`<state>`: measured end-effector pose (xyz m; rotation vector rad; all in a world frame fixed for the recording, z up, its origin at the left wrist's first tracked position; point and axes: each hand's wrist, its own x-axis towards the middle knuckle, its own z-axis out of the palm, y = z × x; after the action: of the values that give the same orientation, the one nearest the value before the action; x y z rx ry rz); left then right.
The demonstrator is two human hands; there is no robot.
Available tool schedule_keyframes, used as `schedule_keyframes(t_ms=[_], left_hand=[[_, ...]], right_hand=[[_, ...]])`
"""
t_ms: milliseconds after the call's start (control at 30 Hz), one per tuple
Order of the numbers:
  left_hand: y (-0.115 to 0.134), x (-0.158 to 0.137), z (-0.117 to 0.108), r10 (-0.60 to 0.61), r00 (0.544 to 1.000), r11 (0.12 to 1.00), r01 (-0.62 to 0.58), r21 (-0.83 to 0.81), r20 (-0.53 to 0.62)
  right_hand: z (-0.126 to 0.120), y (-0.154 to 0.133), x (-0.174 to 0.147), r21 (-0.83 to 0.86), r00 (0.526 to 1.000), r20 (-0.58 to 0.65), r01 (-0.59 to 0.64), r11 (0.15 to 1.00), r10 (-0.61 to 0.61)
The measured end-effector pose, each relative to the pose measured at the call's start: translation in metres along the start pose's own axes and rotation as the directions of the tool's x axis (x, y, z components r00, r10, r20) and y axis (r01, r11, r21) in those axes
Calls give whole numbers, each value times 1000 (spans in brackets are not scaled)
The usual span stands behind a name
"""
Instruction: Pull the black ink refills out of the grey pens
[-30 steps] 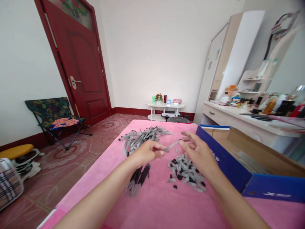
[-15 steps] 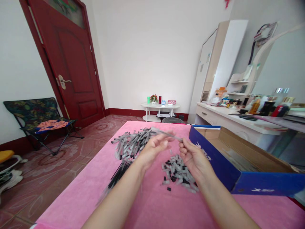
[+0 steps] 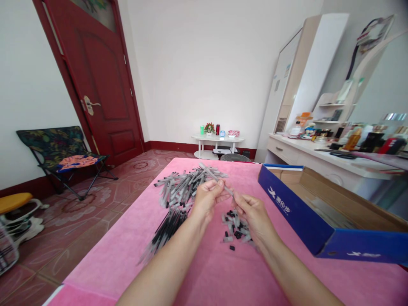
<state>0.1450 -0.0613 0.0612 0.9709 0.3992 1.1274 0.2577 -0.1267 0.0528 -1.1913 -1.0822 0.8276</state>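
A slim grey pen (image 3: 227, 190) slants between my two hands, its paler capped-looking end pointing away to the upper left. My left hand (image 3: 208, 196) is closed round its middle, thumb on top. The fingers of my right hand (image 3: 250, 209) pinch its near end. Behind my left hand lies a heap of grey-and-black pens (image 3: 181, 187) on the pink cloth. Thin black ink refills (image 3: 167, 229) are bundled beside my left forearm. Under my right hand sits a pile of small clear caps and black plugs (image 3: 236, 227), partly hidden by that hand.
A blue cardboard box (image 3: 293, 208) stands open on the right of the pink-covered table (image 3: 204, 272), with some pale items inside. Beyond it is a white dresser (image 3: 277, 148) crowded with bottles. A folding chair (image 3: 63, 148) and a red door (image 3: 102, 85) are at the left.
My left hand has gone from loosely open beside the pen to closed round it. My right hand has shifted slightly down, still on the pen's end. The view has turned a little left.
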Motion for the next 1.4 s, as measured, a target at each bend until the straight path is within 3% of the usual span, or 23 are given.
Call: schedule_keyframes(t_ms=[67,133,200,233,300,400,467,667,767,867,1033,1233,1400], left_hand=[[-4,1,0,-18,999,1000,17,-4,-44],[-6,1,0,-30,996,1000,31,4,-85],[-7,1,0,-36,993,999,38,16,-117],[-7,2,0,-36,991,999,39,21,-125],[-6,1,0,-26,992,999,28,20,-124],[-5,1,1,-10,994,1000,11,5,-105],[-5,0,1,-11,994,1000,11,0,-107],[-6,1,0,-11,991,1000,12,3,-135],[-4,2,-1,-3,990,1000,4,1,-139],[-4,1,-2,-4,990,1000,6,17,-143],[-5,0,-1,-9,988,999,14,30,-152],[-5,1,-1,-11,989,999,17,34,-150],[-6,2,-2,-22,988,999,27,28,-154]], right_hand=[[-3,2,0,-257,981,-36,173,951,-188],[-6,4,0,-469,941,-13,294,833,-339],[-8,5,0,-574,915,-9,325,752,-403],[-8,6,0,-582,914,-26,316,749,-406],[-7,6,1,-508,935,-58,274,817,-350],[-6,6,3,-273,987,-12,151,950,-160],[-5,5,4,-198,997,12,82,977,-81],[-4,3,5,-153,983,-83,147,977,-161],[-2,4,5,-79,996,-18,82,993,-84],[-2,6,4,-126,998,37,47,991,-43],[-4,10,4,-175,989,-62,122,977,-134],[-3,13,4,-163,998,15,57,985,-56],[-2,12,4,-183,991,-69,104,978,-118]])
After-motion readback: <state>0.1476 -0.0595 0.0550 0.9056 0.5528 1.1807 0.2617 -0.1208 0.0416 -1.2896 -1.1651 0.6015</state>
